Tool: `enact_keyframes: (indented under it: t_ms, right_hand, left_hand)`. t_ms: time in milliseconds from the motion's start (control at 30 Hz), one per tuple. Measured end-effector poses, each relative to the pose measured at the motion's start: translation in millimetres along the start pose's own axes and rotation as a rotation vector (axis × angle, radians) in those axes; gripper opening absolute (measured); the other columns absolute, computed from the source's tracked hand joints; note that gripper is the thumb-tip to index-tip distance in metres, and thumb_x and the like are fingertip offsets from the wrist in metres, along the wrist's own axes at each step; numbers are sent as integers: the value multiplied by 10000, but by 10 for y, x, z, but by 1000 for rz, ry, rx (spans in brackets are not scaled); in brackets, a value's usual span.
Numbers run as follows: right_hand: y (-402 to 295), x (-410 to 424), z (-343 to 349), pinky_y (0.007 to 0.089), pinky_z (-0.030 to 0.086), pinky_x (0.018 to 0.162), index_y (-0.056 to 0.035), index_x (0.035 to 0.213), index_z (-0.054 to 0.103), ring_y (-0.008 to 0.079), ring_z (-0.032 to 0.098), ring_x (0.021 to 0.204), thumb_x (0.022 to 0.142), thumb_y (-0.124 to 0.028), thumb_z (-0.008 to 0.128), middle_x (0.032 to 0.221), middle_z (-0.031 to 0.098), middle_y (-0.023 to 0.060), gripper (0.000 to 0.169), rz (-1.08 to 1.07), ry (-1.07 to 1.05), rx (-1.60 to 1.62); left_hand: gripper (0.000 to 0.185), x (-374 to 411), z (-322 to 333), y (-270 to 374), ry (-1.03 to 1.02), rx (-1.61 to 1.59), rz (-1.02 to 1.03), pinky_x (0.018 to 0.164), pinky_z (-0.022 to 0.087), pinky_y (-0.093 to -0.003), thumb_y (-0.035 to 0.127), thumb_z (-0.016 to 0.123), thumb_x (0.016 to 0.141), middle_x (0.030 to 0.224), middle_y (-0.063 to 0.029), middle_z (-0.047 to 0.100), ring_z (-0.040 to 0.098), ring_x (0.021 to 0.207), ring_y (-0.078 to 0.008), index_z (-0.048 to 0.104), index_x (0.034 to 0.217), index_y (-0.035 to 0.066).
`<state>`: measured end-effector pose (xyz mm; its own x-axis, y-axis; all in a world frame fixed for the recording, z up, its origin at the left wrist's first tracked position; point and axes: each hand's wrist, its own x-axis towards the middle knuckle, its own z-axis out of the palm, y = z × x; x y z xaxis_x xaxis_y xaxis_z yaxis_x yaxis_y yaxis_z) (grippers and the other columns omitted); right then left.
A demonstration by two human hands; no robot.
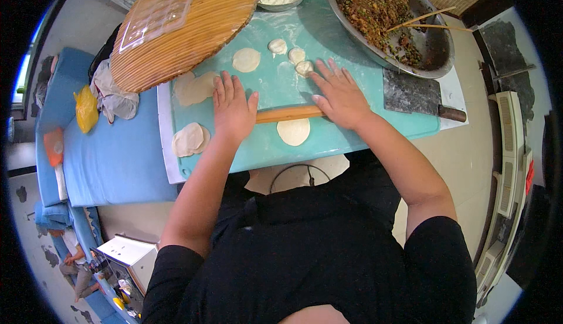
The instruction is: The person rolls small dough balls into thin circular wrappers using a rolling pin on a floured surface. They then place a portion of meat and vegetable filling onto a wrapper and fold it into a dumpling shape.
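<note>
A wooden rolling pin (288, 114) lies across the green mat (352, 141), over the far edge of a round dough wrapper (294, 132). My left hand (233, 108) rests flat on its left end, fingers stretched forward. On its right end lies the heel of my right hand (341, 95), fingers spread, their tips near a small dough piece (304, 68). Two more small dough pieces (296, 55) (277, 46) sit beyond. A flat wrapper (246, 60) lies ahead of my left hand. Overlapping wrappers (193, 88) and a stack of wrappers (189, 140) lie at the left.
A round slatted tray (220, 20) bearing a clear plastic tray (158, 18) overhangs the far left. Beyond are a flour bowl (290, 2) and a metal basin of filling (429, 57) with chopsticks. A cleaver (411, 93) lies right. A person (74, 258) sits far off at lower left.
</note>
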<state>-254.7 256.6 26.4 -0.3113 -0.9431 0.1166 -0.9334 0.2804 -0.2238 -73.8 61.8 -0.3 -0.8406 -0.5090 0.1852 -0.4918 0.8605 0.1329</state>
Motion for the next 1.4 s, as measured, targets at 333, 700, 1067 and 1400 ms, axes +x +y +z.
enact_keyframes:
  t_ms: [333,700,1067,1400]
  right_hand:
    - [-92,-482,-49,496,228,1115,-78,1362,410,363,268,1371,860,-313,545,1490,300,128,570,-91,-145,89]
    - [-137,-835,-164,495,233,1118,-109,1377,404,315,247,1389,851,-328,587,1504,285,77,599,-144,-234,43]
    - [87,-515,-43,489,210,1131,-110,1389,388,310,241,1394,882,-380,529,1493,300,108,591,-124,-180,12]
    - [248,-71,121,455,280,1096,-80,1314,472,342,302,1354,868,-341,558,1432,381,147,524,-94,31,125]
  left_hand:
    - [618,-478,-74,121,-102,-22,162,1125,182,-499,290,550,870,1471,-248,276,227,1380,-394,378,1357,-49]
    - [633,-909,-215,342,-220,-102,193,1121,179,-507,290,564,872,1466,-241,289,216,1381,-408,366,1375,-39]
    - [715,-771,-145,289,-84,23,219,1118,195,-501,356,592,839,1498,-241,222,199,1390,-399,353,1376,-50]
    - [526,-102,-83,217,-4,-60,145,1099,231,-506,225,585,843,1413,-232,356,281,1340,-407,456,1281,-36]
